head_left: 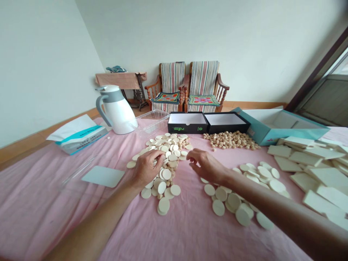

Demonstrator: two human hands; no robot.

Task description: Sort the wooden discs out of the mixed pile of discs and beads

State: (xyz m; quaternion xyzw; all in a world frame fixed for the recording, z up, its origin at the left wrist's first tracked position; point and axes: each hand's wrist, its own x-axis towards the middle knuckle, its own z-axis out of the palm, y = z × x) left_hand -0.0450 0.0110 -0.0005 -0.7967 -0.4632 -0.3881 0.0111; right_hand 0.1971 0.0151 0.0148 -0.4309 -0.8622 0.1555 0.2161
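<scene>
My left hand (148, 167) rests on the left side of a mixed pile of pale round discs (164, 205) and small wooden beads (172, 165). Its fingers are curled together, and what they hold, if anything, is hidden. Just right of that pile is my right hand (206, 164), its fingers bent and a little apart, with nothing visible in them. Under and beside my right forearm lies a second group of pale discs (243, 216). Beyond my right hand, a heap of wooden beads (231, 140) sits in front of the black boxes.
Two black boxes (187, 128) stand at the back beside a blue box (288, 131). Square pale tiles (320, 178) are heaped at the right. At the left are a white jug (118, 112), a white-and-blue bag (81, 139), a clear tray (153, 121) and a white card (103, 176).
</scene>
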